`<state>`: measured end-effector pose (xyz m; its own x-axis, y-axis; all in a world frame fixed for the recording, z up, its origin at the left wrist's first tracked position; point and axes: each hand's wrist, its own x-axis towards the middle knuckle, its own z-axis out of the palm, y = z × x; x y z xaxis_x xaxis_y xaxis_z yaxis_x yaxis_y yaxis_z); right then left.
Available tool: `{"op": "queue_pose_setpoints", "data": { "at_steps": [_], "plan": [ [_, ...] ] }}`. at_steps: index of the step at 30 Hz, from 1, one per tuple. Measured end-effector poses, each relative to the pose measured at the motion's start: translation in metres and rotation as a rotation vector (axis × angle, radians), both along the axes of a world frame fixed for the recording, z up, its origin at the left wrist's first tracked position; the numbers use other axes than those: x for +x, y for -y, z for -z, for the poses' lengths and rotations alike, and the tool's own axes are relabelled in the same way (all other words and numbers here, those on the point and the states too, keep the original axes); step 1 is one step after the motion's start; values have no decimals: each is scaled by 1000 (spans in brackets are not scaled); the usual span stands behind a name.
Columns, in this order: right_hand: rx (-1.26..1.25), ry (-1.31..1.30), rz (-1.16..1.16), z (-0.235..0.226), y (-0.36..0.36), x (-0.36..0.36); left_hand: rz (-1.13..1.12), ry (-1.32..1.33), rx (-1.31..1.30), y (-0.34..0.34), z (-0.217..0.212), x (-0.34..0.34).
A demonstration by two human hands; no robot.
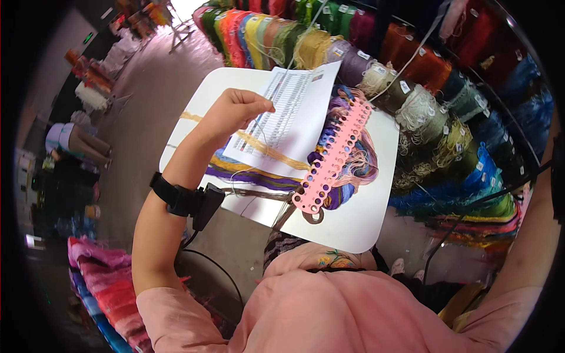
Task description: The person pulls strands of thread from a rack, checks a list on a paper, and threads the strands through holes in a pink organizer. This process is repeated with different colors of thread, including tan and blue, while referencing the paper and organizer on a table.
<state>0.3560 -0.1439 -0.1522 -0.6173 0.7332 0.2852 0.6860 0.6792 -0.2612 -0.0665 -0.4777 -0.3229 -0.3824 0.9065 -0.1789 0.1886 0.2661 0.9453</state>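
My left hand (240, 110) is raised over a printed paper sheet (312, 112), thumb and fingers pressed together in a pinch. A thin strand seems to hang below the fingertips, but what they hold is too small to make out. The sheet lies on a white board (368, 217) with rounded corners. Beside it lies a pink perforated thread holder (329, 159), strung with purple, yellow, tan and brown embroidery threads (259, 176). A tan strand (265, 152) crosses the paper. My right arm (532, 229) reaches up along the right edge; its hand is outside the view.
Racks hung with tagged thread skeins (418, 106) in many colours stand close beyond the board and to the right. Pink and red skeins (106, 288) hang at lower left. A black cable (220, 267) runs from my left wrist strap (176, 197). A stool (73, 141) stands far left.
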Motion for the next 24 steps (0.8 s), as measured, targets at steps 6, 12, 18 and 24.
{"op": "queue_pose_setpoints", "data": {
  "at_steps": [6,12,18,24],
  "plan": [
    [27,105,148,-11,25,-9,130,58,-41,-23,16,-7],
    [10,74,117,-37,120,-111,405,-84,143,-23,-39,-11],
    [-835,-430,-497,17,238,-255,484,-113,439,-18,-110,-17],
    [-1219,-368,-939,-13,184,-290,318,143,442,-15,-81,-67]
  ]
}}
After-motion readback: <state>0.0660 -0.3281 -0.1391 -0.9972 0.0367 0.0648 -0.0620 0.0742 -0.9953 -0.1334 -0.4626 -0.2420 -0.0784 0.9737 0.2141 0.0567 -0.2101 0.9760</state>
